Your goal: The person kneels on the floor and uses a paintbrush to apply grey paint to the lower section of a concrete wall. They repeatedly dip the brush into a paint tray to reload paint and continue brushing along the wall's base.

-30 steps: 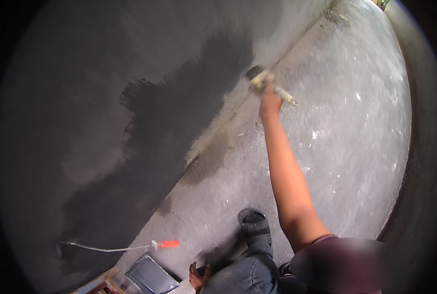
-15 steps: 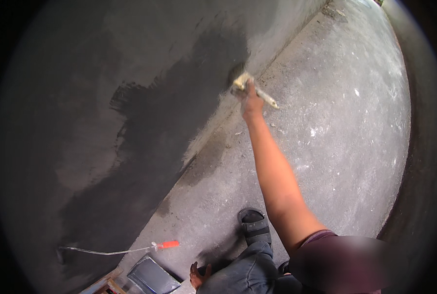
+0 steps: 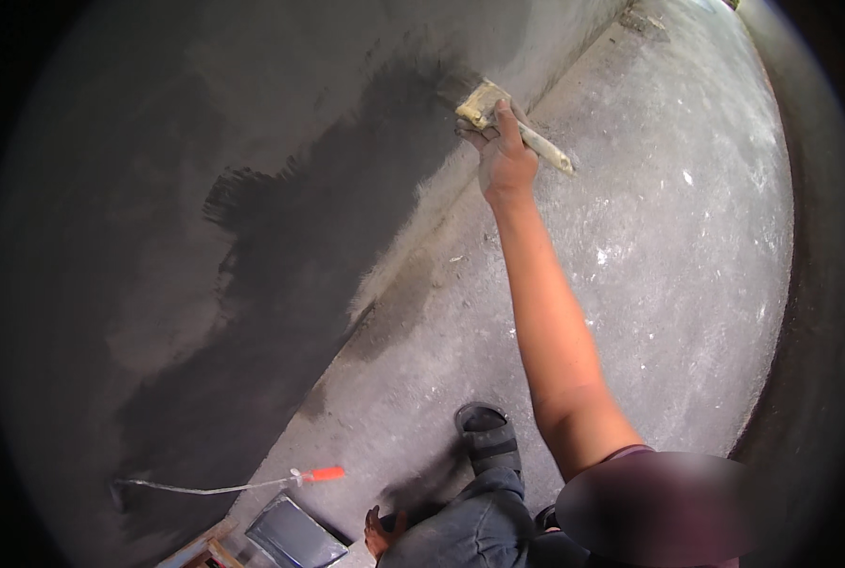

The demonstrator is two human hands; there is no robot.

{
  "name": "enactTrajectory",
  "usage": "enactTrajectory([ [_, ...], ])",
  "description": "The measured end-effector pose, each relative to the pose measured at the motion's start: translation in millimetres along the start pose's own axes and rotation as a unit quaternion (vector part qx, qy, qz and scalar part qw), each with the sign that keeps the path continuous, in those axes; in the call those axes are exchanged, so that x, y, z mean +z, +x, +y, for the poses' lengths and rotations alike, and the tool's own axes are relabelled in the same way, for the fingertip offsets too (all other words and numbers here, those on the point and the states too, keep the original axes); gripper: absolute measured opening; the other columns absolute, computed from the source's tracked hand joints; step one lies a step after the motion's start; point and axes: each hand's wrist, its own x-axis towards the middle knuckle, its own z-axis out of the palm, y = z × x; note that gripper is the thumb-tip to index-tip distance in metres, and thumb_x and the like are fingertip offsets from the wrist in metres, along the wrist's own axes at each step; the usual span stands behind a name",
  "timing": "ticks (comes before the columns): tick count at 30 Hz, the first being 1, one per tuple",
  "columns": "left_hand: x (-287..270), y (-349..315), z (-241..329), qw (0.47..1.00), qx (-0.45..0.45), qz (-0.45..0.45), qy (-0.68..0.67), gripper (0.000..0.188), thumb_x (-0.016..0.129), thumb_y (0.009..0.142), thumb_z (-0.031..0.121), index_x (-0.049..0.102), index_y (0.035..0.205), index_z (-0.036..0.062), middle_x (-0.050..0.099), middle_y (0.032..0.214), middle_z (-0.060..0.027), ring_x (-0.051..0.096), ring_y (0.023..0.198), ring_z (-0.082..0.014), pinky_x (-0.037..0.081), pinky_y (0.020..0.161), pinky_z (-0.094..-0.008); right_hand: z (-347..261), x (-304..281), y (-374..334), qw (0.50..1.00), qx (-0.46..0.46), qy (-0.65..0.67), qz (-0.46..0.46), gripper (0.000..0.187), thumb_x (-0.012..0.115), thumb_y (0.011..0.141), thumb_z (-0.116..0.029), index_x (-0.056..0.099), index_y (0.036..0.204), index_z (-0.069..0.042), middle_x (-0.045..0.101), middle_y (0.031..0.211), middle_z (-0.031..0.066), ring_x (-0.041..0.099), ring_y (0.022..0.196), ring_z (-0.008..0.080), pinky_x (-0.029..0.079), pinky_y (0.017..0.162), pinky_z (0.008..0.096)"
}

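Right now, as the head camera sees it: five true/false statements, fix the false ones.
1. The right hand holds a wide brush. True.
2. The left hand also grips the brush. False: it is low in the view, beside the trouser leg.
3. The long wire tool's handle is blue. False: it is orange-red.
4. A dark patch spreads over the wall. True.
5. The visible foot is bare. False: it wears a dark sandal.
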Motion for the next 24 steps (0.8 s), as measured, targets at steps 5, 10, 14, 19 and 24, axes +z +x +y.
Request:
enactTrajectory([
  [5,34,18,-25,0.996,0.077,0.035,0.006,0.092,0.083,0.080,0.062,0.055,0.147,0.0052,0.058,0.149,-0.0241,0.056,0.135,-0.0440,0.047,0.111,-0.0547,75,-74,-18,0.982,0.051,-0.117,0.141,0.050,0.068,0.105,-0.031,0.058,0.141,0.002,0.069,0.124,0.0161,0.070,0.111,0.0280,0.061,0.093,0.0437],
  [10,32,18,-25,0.998,0.059,0.036,0.001,0.091,0.083,0.081,0.060,0.055,0.148,0.0050,0.058,0.149,-0.0246,0.057,0.136,-0.0430,0.046,0.111,-0.0538,79,-94,-37,0.923,0.078,-0.329,0.182,0.049,0.066,0.104,-0.036,0.065,0.134,0.002,0.068,0.128,0.0166,0.066,0.118,0.0267,0.054,0.099,0.0407],
  [14,20,8,-17,1.000,0.016,0.016,-0.006,0.090,0.084,0.083,0.058,0.054,0.148,0.0049,0.058,0.149,-0.0250,0.057,0.136,-0.0422,0.046,0.112,-0.0530,53,3,-54,0.944,-0.043,-0.306,0.113,0.045,0.067,0.105,-0.031,0.064,0.133,0.005,0.068,0.124,0.0174,0.070,0.109,0.0243,0.062,0.086,0.0376],
  [19,0,-7,6,0.991,-0.051,0.049,-0.117,0.085,0.083,0.086,0.053,0.053,0.149,0.0043,0.058,0.148,-0.0249,0.058,0.134,-0.0391,0.046,0.112,-0.0503,-56,61,-108,0.994,-0.040,-0.096,0.033,0.038,0.060,0.109,-0.028,0.059,0.133,0.002,0.066,0.124,0.0155,0.069,0.106,0.0248,0.062,0.086,0.0412],
  [24,16,-11,-6,0.873,-0.125,0.077,-0.465,0.069,0.077,0.099,0.034,0.050,0.153,0.0016,0.060,0.143,-0.0236,0.060,0.127,-0.0281,0.045,0.111,-0.0434,-123,66,-162,0.995,0.046,-0.035,-0.080,0.038,0.056,0.111,-0.028,0.052,0.135,0.000,0.061,0.132,0.0150,0.063,0.120,0.0259,0.056,0.094,0.0430],
])
